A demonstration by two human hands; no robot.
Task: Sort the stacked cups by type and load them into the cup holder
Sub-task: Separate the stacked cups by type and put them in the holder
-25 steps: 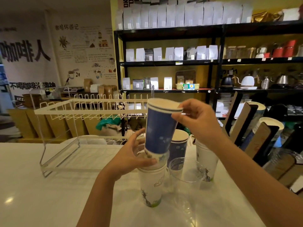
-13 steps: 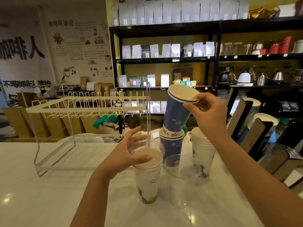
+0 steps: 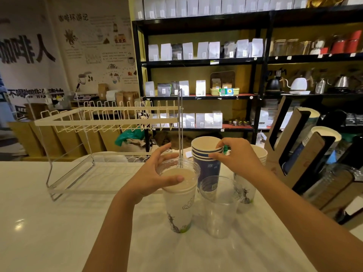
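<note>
A mixed stack [image 3: 179,205] stands on the white counter: a clear plastic cup with a white printed paper cup inside. My left hand [image 3: 157,177] grips its rim, thumb across the top. Behind it stands a stack of blue paper cups [image 3: 206,160]; my right hand [image 3: 237,158] pinches its top rims. An empty clear plastic cup [image 3: 219,209] stands in front. A stack of white printed cups [image 3: 253,173] sits to the right, partly hidden by my right arm. The cardboard cup holder [image 3: 306,154] at the right holds cups in its slots.
A white wire rack on a clear acrylic stand [image 3: 106,122] fills the counter's back left, with an acrylic post [image 3: 180,126] just behind the cups. Black shelves of bags and kettles stand beyond the counter.
My right hand carried the blue cup from the mixed stack and set it down into the blue stack behind. My left hand kept its hold on the mixed stack.
</note>
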